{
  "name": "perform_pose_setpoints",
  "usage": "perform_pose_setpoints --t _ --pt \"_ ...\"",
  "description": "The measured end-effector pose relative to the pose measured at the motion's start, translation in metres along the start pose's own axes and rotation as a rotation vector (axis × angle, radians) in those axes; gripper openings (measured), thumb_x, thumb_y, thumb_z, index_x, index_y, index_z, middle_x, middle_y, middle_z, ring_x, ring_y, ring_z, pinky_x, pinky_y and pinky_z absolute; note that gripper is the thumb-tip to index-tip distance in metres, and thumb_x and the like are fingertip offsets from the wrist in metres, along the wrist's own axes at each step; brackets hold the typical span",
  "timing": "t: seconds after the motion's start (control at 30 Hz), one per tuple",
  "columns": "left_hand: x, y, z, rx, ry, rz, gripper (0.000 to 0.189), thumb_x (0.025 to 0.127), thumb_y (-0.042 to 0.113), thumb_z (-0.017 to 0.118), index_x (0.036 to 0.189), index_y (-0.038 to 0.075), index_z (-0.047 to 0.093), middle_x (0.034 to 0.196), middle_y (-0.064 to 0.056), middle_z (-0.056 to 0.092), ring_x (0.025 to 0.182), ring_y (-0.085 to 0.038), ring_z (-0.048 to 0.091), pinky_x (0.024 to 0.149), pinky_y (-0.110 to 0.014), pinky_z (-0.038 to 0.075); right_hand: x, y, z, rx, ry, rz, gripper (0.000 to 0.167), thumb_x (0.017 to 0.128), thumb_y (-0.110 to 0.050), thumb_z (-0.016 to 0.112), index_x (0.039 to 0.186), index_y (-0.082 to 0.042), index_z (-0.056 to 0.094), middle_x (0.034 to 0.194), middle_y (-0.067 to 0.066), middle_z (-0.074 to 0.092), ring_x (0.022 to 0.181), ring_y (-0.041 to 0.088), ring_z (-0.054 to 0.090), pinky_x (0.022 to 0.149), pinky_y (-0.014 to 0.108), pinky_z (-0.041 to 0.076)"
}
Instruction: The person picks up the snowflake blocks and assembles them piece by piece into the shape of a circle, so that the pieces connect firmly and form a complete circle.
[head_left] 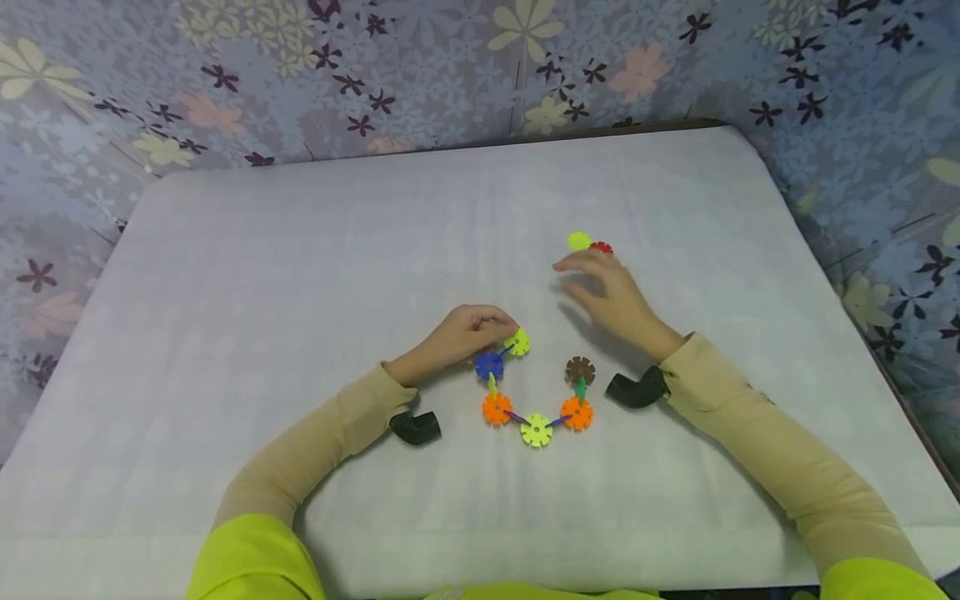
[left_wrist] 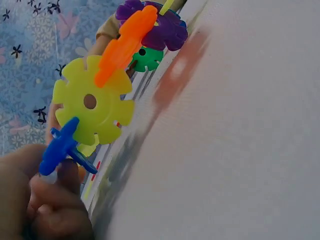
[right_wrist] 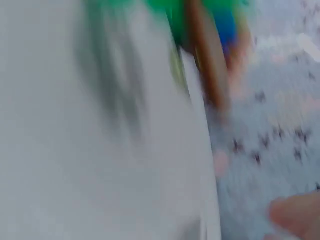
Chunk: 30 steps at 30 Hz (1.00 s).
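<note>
A chain of interlocking plastic flower discs curves in a U on the table in the head view. Its colours include a blue disc [head_left: 490,367], an orange disc [head_left: 497,408], a yellow-green disc [head_left: 536,430] and a brown disc [head_left: 580,370]. My left hand [head_left: 471,332] pinches the chain's left end, by the blue disc and another yellow-green disc [head_left: 517,342]. In the left wrist view, thumb and fingers meet at the edge-on blue disc [left_wrist: 60,146]. Farther back, my right hand [head_left: 611,298] hovers with fingers spread, holding nothing visible, near loose yellow [head_left: 579,241] and red [head_left: 601,247] discs.
A white cloth covers the table [head_left: 300,250]. Black curved pieces sit by each wrist, one at the left sleeve [head_left: 417,428] and one at the right [head_left: 636,389]. Flower-patterned fabric [head_left: 450,75] hangs behind the table's far edge. The right wrist view is blurred.
</note>
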<state>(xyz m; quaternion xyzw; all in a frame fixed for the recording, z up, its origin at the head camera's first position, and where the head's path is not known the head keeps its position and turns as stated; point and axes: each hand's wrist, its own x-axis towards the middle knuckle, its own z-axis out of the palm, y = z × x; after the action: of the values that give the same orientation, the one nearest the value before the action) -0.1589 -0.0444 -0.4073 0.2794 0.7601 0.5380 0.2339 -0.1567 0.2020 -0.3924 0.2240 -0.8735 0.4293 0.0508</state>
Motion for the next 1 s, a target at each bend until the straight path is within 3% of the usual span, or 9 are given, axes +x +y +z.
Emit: perform_pose_setpoints --t 0.1,0.17,0.27,0.37,0.5,0.63,0.73,0.8,1.0 --pt "0.001 0.001 -0.001 0.003 -0.034 -0.061 0.021 0.088 0.021 0.058 0.1 0.005 0.062 0.052 -0.005 0.048 0.039 -0.015 0.037 0.041 -0.025 0.034 0.003 0.015 -0.017 -0.254 -0.035 0.147 0.051 0.089 -0.013 0.055 0.131 0.009 0.036 0.139 0.027 0.021 0.128 0.041 0.01 0.1 0.051 0.009" --pt "0.002 0.003 -0.003 0.007 -0.061 -0.108 0.021 0.087 0.02 0.059 0.101 0.004 0.061 0.054 -0.004 0.049 0.042 -0.014 0.041 0.043 -0.025 0.036 0.003 0.023 -0.024 -0.343 -0.102 0.214 0.056 0.091 -0.017 0.052 0.132 0.013 0.027 0.139 0.032 0.012 0.127 0.046 0.001 0.099 0.055 0.004" --pt "0.003 0.006 -0.005 0.001 -0.099 -0.158 0.02 0.087 0.017 0.06 0.1 0.002 0.06 0.053 -0.003 0.049 0.043 -0.013 0.042 0.044 -0.023 0.037 0.003 0.031 -0.026 -0.363 -0.113 0.207 0.048 0.091 -0.014 0.052 0.126 0.015 0.037 0.134 0.034 0.025 0.125 0.048 0.012 0.099 0.054 0.009" --pt "0.004 0.007 -0.006 -0.005 -0.131 -0.161 0.018 0.087 0.016 0.06 0.096 0.001 0.062 0.05 -0.002 0.047 0.041 -0.012 0.039 0.042 -0.022 0.034 0.003 0.032 -0.026 -0.336 -0.002 0.119 0.026 0.084 -0.002 0.059 0.106 0.011 0.058 0.118 0.028 0.049 0.114 0.044 0.037 0.098 0.048 0.022" --pt "0.003 0.006 -0.007 -0.004 -0.141 -0.137 0.014 0.087 0.013 0.058 0.093 0.0 0.063 0.048 -0.001 0.044 0.038 -0.011 0.036 0.04 -0.021 0.031 0.004 0.032 -0.025 -0.264 0.072 0.075 0.015 0.078 0.003 0.065 0.093 0.007 0.063 0.099 0.021 0.061 0.098 0.037 0.045 0.09 0.045 0.027" --pt "0.002 0.007 -0.006 -0.011 -0.092 -0.155 0.015 0.088 0.011 0.057 0.094 -0.002 0.062 0.048 -0.001 0.045 0.038 -0.01 0.036 0.039 -0.021 0.031 0.004 0.033 -0.023 -0.166 0.065 0.113 0.029 0.077 0.004 0.066 0.105 0.006 0.058 0.096 0.019 0.059 0.098 0.035 0.04 0.084 0.046 0.029" --pt "0.001 0.007 -0.005 -0.023 -0.015 -0.177 0.017 0.088 0.012 0.057 0.096 -0.002 0.06 0.05 -0.001 0.046 0.039 -0.009 0.038 0.04 -0.02 0.033 0.004 0.035 -0.022 -0.143 0.022 0.12 0.04 0.079 -0.002 0.067 0.116 0.005 0.054 0.108 0.02 0.052 0.107 0.037 0.031 0.086 0.05 0.029" --pt "0.001 0.006 -0.004 -0.042 0.048 -0.17 0.017 0.088 0.011 0.056 0.097 -0.003 0.059 0.053 -0.001 0.048 0.041 -0.01 0.039 0.041 -0.02 0.034 0.004 0.038 -0.021 -0.171 -0.026 0.073 0.043 0.079 -0.006 0.067 0.118 0.004 0.053 0.119 0.023 0.045 0.113 0.04 0.025 0.089 0.054 0.024" --pt "0.001 0.0 -0.001 -0.103 0.158 -0.069 0.015 0.09 0.006 0.053 0.096 -0.007 0.055 0.057 -0.002 0.051 0.044 -0.011 0.042 0.045 -0.021 0.036 0.003 0.042 -0.018 -0.185 -0.075 -0.008 0.029 0.077 -0.007 0.07 0.104 0.002 0.062 0.122 0.024 0.041 0.119 0.044 0.016 0.093 0.057 0.016"
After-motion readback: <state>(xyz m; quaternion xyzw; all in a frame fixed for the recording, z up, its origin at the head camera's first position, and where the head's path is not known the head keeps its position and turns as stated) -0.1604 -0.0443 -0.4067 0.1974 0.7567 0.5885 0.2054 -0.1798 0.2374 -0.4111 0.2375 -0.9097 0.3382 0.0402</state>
